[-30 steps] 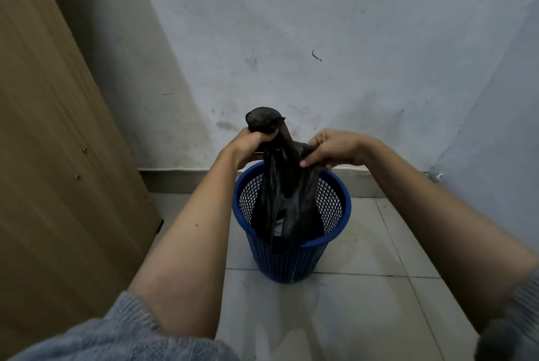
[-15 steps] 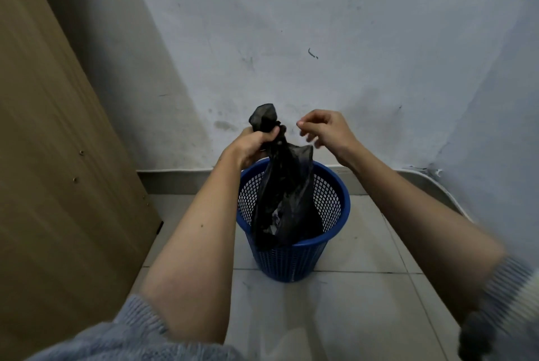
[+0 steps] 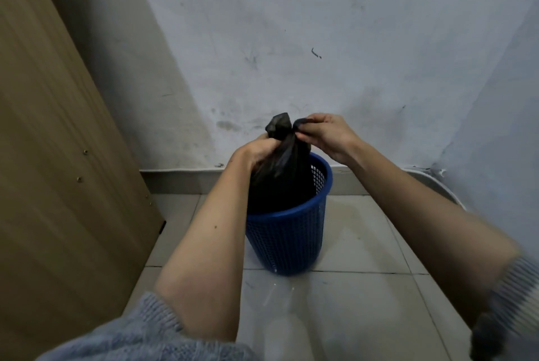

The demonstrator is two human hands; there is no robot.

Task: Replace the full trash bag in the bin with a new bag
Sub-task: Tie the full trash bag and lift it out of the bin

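Observation:
A black trash bag (image 3: 284, 177) stands in a blue mesh bin (image 3: 287, 239) on the tiled floor, its gathered neck rising above the rim. My left hand (image 3: 256, 150) is clenched around the neck of the bag just under its bunched top. My right hand (image 3: 326, 133) pinches a fold of the bag's top between thumb and fingers, at the right of the bunch. The lower part of the bag is hidden inside the bin.
A wooden cabinet panel (image 3: 58, 171) fills the left side, close to the bin. White walls (image 3: 291, 39) meet in a corner behind and to the right. Pale floor tiles (image 3: 364, 302) stretch in front of the bin.
My right hand let go of the bag, then came back and pinched its top. The bag's neck is gathered tighter. The view has shifted slightly closer.

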